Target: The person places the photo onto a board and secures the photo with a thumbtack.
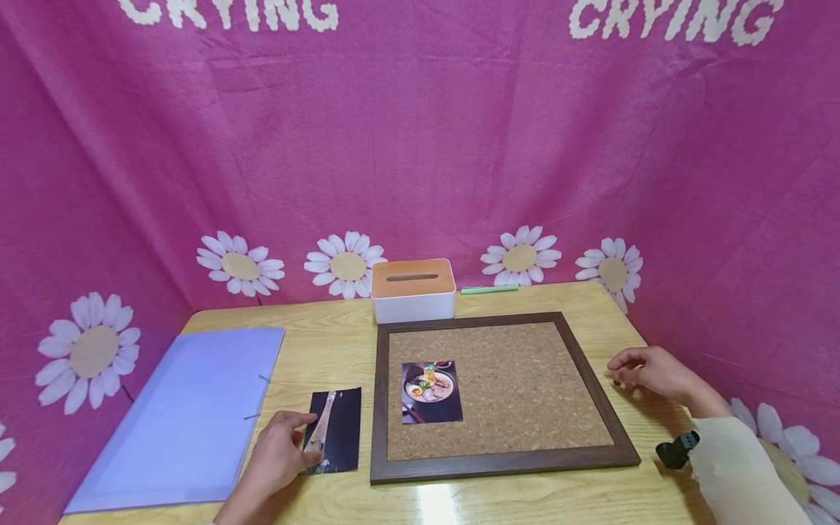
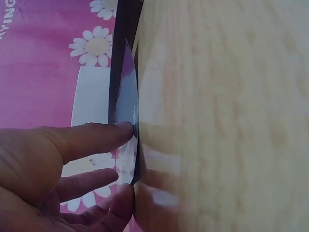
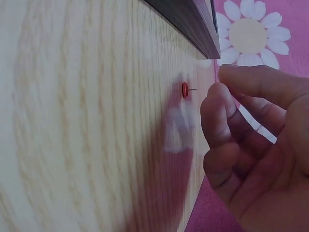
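because left hand partly hides the photo, i cannot tell whether it pinches; right hand, loosely curled, hangs near red pin.

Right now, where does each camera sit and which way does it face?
Head: on the head, facing forward and down at the corkboard; left grip, right grip and sleeve show.
Left wrist: worn there, facing the dark photo; left grip shows.
Right wrist: worn there, facing the red pushpin; right grip shows.
First two share that photo.

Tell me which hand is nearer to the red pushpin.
Right. The right hand is near the red pushpin; the left hand is across the corkboard, at the dark photo.
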`<act>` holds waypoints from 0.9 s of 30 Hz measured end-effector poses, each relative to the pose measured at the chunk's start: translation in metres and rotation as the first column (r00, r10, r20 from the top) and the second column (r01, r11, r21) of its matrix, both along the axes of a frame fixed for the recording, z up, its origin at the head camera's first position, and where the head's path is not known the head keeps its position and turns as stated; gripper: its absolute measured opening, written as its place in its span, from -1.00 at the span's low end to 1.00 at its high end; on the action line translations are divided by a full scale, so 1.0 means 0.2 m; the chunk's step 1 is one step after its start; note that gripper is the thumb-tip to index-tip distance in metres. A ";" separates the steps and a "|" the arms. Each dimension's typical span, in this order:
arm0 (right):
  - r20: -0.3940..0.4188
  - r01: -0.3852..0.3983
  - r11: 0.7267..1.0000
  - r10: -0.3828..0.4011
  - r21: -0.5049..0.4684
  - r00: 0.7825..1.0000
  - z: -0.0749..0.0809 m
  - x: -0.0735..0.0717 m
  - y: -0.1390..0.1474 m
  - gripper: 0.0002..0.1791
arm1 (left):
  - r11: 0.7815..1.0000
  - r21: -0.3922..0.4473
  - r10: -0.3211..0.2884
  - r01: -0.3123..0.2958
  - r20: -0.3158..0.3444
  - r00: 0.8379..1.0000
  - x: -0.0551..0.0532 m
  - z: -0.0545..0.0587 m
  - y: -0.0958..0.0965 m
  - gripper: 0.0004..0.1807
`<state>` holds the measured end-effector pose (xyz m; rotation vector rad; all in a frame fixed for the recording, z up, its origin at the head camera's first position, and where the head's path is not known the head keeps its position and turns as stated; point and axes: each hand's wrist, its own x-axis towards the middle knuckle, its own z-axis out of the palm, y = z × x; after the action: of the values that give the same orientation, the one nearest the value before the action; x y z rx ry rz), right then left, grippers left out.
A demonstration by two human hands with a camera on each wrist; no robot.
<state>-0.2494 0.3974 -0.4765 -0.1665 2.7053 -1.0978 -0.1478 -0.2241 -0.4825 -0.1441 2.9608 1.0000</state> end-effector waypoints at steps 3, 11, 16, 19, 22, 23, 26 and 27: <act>0.007 0.002 1.000 -0.002 0.014 1.000 0.00 0.00 0.02 -0.77 | 1.000 0.014 0.004 -0.004 0.009 1.000 0.00 0.00 0.00 -0.29; 0.009 0.005 0.998 -0.005 0.062 1.000 -0.03 0.01 0.06 -0.81 | 0.999 0.049 0.015 -0.015 0.008 1.000 0.00 0.00 -0.01 -0.37; -0.043 -0.010 0.995 0.014 0.095 0.999 -0.07 0.01 0.07 -0.86 | 0.996 0.089 0.020 -0.019 -0.010 1.000 -0.01 -0.01 -0.04 -0.43; -0.061 0.002 0.993 0.005 0.122 0.998 -0.08 0.00 0.06 -0.89 | 0.991 0.128 0.029 -0.030 0.016 0.999 -0.01 -0.01 -0.05 -0.42; -0.065 0.007 0.991 0.002 0.135 0.998 -0.08 0.00 0.06 -0.91 | 0.984 0.170 0.039 -0.045 0.042 0.998 -0.02 -0.01 -0.06 -0.41; -0.065 0.010 0.991 -0.001 0.137 0.998 -0.08 0.00 0.06 -0.91 | 0.982 0.182 0.045 -0.052 0.046 0.998 -0.02 -0.01 -0.06 -0.41; -0.060 0.016 0.990 -0.008 0.138 0.998 -0.08 0.00 0.05 -0.90 | 0.975 0.215 0.053 -0.061 0.045 0.998 -0.03 -0.01 -0.07 -0.42; -0.062 0.016 0.990 -0.007 0.143 0.998 -0.08 0.00 0.05 -0.90 | 0.972 0.226 0.055 -0.064 0.046 0.997 -0.03 -0.01 -0.07 -0.42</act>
<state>-0.2501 0.4074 -0.4917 -0.1643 2.8307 -0.9108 -0.1532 -0.2385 -0.4836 -0.2475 2.7949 1.3168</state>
